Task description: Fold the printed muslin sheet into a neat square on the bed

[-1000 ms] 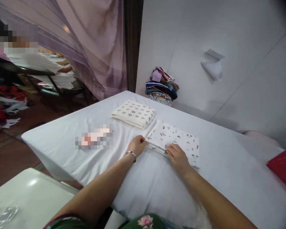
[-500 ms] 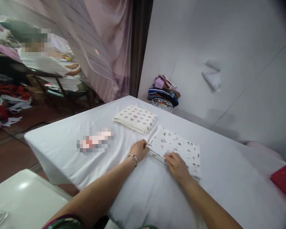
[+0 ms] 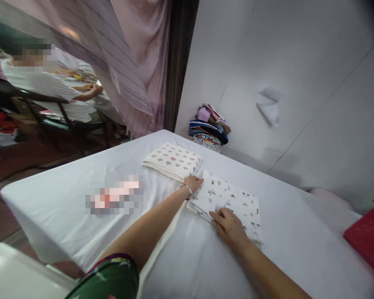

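In the head view, the cloth point(image 3: 233, 201) lies folded on our table point(image 3: 296, 232). Our left hand point(image 3: 193, 185) is at its left edge, fingers bunched; our right hand point(image 3: 230, 226) touches its near edge, fingers curled, any pinch unclear.

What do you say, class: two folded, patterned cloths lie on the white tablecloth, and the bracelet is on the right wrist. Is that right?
Not quite: the head view shows the bracelet on the left wrist. Two folded, patterned cloths do lie on the white tablecloth.
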Available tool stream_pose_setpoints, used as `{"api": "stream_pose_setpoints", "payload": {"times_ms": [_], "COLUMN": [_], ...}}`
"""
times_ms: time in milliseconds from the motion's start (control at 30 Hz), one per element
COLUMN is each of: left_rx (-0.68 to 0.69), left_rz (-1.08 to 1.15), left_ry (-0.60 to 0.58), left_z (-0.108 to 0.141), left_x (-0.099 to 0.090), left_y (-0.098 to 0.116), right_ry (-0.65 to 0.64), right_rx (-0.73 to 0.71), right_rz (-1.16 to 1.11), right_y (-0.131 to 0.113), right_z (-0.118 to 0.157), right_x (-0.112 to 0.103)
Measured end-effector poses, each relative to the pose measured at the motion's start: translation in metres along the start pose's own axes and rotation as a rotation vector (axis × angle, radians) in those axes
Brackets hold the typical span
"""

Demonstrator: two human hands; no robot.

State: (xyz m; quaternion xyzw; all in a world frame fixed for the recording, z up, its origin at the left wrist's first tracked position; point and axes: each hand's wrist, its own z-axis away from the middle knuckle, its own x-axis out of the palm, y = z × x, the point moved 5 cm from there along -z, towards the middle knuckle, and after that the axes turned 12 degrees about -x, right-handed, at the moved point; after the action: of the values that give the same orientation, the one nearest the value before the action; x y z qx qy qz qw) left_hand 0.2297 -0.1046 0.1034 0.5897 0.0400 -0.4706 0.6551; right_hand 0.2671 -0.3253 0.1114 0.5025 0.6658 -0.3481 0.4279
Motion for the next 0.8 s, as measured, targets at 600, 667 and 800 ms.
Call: {"api": "stream_pose_setpoints", "payload": {"times_ms": [600, 667, 800], "left_rx": [-0.026, -0.020, 0.015], "left_rz": [-0.159, -0.163, -0.165], "left_ry": [-0.028, -0.034, -0.030], "left_z": [-0.057, -0.062, -0.067], "left_x": [0.028, 0.028, 0.033], "left_y": [0.018, 0.025, 0.035], "right_ry": [0.010, 0.013, 0.010], "right_rx": [0.062, 0.056, 0.060], "right_rz": [-0.024, -0.028, -0.020], "right_y": [0.000, 0.000, 0.001], "right_z": [0.005, 0.005, 0.005], "right_x": [0.008, 0.009, 0.011]}}
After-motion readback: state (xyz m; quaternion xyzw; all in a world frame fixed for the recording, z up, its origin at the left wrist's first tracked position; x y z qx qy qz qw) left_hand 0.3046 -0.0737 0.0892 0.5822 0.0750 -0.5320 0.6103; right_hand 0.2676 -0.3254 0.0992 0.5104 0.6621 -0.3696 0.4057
